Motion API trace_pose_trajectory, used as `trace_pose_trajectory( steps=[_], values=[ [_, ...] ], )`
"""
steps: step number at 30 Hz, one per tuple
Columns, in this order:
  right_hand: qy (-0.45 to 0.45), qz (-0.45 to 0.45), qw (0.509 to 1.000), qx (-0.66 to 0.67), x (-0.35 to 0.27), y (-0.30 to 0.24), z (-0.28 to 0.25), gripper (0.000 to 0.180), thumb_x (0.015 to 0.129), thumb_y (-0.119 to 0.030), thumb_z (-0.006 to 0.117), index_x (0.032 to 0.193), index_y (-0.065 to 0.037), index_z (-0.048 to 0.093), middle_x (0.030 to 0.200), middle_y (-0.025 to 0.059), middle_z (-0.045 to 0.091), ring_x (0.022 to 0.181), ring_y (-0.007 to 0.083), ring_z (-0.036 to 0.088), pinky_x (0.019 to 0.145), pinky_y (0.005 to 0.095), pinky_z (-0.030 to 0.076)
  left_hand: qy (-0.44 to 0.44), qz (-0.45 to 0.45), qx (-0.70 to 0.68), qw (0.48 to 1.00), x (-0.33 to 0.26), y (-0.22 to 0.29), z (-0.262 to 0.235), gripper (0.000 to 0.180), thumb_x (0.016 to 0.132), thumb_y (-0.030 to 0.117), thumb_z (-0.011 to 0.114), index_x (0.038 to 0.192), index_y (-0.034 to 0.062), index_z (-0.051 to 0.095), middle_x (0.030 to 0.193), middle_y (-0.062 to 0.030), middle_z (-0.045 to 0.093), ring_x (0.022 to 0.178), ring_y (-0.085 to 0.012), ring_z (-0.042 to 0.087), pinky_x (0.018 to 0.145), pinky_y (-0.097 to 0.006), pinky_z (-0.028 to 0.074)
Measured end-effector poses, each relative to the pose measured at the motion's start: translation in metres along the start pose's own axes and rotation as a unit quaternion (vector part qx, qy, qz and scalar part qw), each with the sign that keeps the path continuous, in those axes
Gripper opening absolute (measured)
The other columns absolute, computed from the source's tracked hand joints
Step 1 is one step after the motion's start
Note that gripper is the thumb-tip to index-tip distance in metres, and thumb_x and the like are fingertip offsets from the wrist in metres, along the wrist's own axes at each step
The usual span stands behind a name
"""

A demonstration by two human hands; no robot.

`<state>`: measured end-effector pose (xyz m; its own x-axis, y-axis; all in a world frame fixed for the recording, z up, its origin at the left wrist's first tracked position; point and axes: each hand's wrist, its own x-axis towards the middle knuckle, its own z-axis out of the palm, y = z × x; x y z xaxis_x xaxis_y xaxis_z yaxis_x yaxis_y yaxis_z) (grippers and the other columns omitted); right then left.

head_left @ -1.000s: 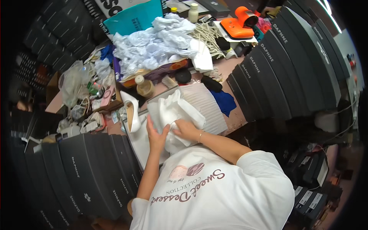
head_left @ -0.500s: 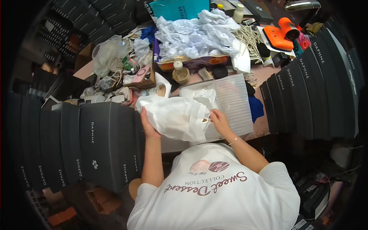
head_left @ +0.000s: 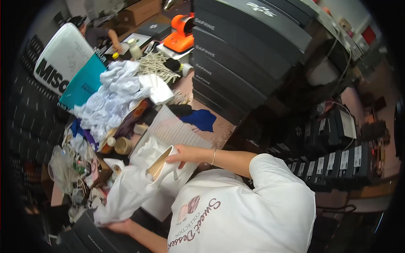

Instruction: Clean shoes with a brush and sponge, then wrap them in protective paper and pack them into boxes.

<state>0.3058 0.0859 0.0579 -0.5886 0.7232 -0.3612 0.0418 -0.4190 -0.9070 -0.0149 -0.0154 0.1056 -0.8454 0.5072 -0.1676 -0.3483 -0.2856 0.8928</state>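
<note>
A white high-heeled shoe point(head_left: 161, 165) with a tan insole sticks out of a thin white bag point(head_left: 128, 189), its toe end hidden inside. My right hand point(head_left: 184, 154) is closed round the heel end of the shoe. At the bag's lower left end, my left hand point(head_left: 120, 226) grips the bag from beneath, its fingers partly hidden. Beyond the bag, another white shoe point(head_left: 113, 162) shows in part. White tissue paper point(head_left: 148, 148) lies in a box just beyond my right hand.
Dark shoe boxes point(head_left: 249, 55) are stacked high at the right, others point(head_left: 95, 236) at lower left. Crumpled pale tissue point(head_left: 112, 92), an orange device point(head_left: 179, 36) and white sticks point(head_left: 156, 65) lie at the back. Across the table is another person's arm point(head_left: 113, 39).
My view has swung to the right. The shoe's heel end now shows out of the bag in my right hand, while my left hand has moved to the bag's lower end.
</note>
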Motion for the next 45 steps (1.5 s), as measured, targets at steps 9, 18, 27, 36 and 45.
trace_pose_trajectory(
  steps=[9,18,27,36,45],
  values=[
    [0.238,-0.200,0.943,-0.121,0.001,0.017,0.017,0.053,0.081,-0.034,0.070,0.120,-0.004,0.051,0.099,0.0165,0.064,0.090,0.0252,0.064,0.078,0.0335,0.049,-0.490,-0.007,0.609,0.624,-0.015,-0.118,-0.085,0.063,0.084,0.041,0.064,0.128,-0.0017,0.049,0.122,-0.0228,0.054,0.108,-0.0312,0.055,0.095,-0.041,0.042],
    [-0.075,-0.195,0.936,-0.282,-0.018,0.022,0.052,0.077,0.075,-0.032,0.075,0.135,-0.003,0.038,0.129,0.0191,0.049,0.118,0.0302,0.049,0.095,0.0384,0.042,-0.231,-0.390,-0.179,0.873,-0.038,-0.128,0.019,0.063,0.090,0.058,0.044,0.121,0.0035,0.050,0.108,-0.0154,0.060,0.099,-0.0287,0.060,0.087,-0.043,0.049],
    [0.044,-0.334,0.774,-0.537,0.050,-0.016,0.069,0.045,0.070,-0.018,0.074,0.110,-0.007,0.056,0.110,0.0117,0.053,0.102,0.0329,0.052,0.083,0.0409,0.046,-0.280,-0.424,-0.120,0.853,-0.072,-0.115,0.015,0.047,0.099,0.042,0.037,0.127,0.0043,0.042,0.115,-0.0133,0.056,0.105,-0.0246,0.057,0.093,-0.041,0.047],
    [0.024,-0.250,0.834,-0.492,0.074,0.025,0.056,0.023,0.075,-0.014,0.069,0.091,-0.005,0.057,0.087,0.0132,0.056,0.076,0.0323,0.058,0.067,0.0412,0.047,-0.195,-0.400,-0.017,0.895,-0.098,-0.123,0.010,0.053,0.085,0.003,0.049,0.132,0.0128,0.028,0.120,-0.0099,0.046,0.110,-0.0223,0.051,0.096,-0.040,0.044],
    [0.048,-0.244,0.864,-0.438,0.069,0.023,0.054,0.029,0.073,-0.026,0.074,0.086,-0.005,0.058,0.084,0.0111,0.057,0.073,0.0303,0.059,0.062,0.0376,0.047,-0.202,-0.389,-0.022,0.898,-0.096,-0.119,0.007,0.050,0.085,0.004,0.050,0.131,0.0115,0.031,0.120,-0.0095,0.047,0.111,-0.0219,0.050,0.096,-0.039,0.043]
  ],
)
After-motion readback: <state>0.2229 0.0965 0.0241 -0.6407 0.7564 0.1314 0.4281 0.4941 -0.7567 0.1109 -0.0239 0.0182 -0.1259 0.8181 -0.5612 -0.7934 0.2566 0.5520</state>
